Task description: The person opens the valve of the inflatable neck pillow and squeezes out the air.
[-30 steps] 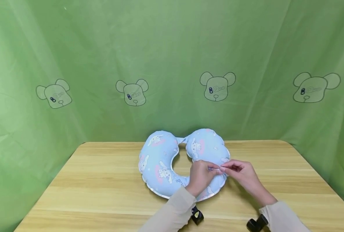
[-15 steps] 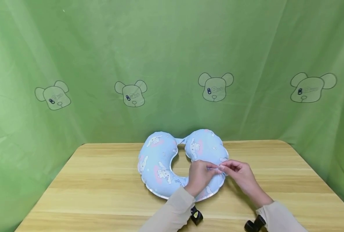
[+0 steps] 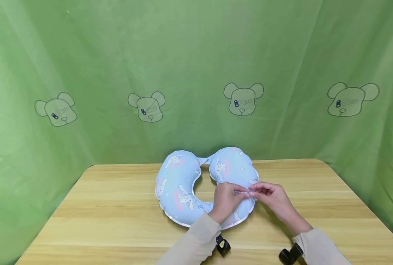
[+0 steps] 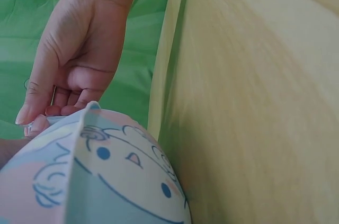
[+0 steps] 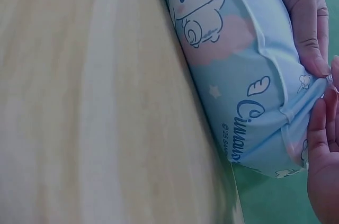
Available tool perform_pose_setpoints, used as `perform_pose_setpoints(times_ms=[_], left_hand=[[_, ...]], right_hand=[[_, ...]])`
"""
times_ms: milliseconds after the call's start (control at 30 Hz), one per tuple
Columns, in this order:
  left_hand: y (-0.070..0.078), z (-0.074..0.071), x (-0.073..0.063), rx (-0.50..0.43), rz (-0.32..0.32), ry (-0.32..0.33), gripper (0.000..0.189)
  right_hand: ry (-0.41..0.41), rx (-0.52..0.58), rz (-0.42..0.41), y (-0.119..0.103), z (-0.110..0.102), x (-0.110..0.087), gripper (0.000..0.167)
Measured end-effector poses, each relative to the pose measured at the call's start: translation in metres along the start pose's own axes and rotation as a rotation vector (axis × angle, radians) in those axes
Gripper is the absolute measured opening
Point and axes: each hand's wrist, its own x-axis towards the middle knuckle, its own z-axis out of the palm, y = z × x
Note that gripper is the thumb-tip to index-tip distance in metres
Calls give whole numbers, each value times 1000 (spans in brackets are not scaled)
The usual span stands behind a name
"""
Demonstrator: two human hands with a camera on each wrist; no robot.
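Pillow [image 3: 176, 175] on table [image 3: 116, 209]. Left hand [image 3: 227, 200] and right hand [image 3: 276, 198] both pinch a tiny part at its right side, maybe a valve. Step: likely working that part; next needs steady fingertips, probably. Lettering [image 5: 245, 131]: "Cinnamo…", "©'25 SAN…", rest hidden. Backdrop [image 3: 183, 55] text unclear.

This looks like a little booth [image 3: 15, 154], a bit like a small photo studio. Big green cloth [image 3: 183, 48] hangs at the back and down both sides, like the walls of a tent. It has soft folds, and a row of four animal faces [image 3: 244, 105] with round ears is drawn across it. A light wood-coloured table [image 3: 116, 206] fits between the cloth sides, close to the back. I can't tell what lies beyond the cloth.
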Motion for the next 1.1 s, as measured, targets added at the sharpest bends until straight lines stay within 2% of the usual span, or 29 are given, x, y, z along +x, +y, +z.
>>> perform_pose_setpoints(times_ms=[333,700,1100], left_hand=[[2,-1,2,-25,-45,-22,12],[-1,0,3,-57,-77,-46,8],[-1,2,3,-15,-106,-35,10]], right_hand=[[5,8,-45,1,0,1,15],[92,-57,-216,2,3,1,18],[114,-87,-136,-5,8,-2,11]])
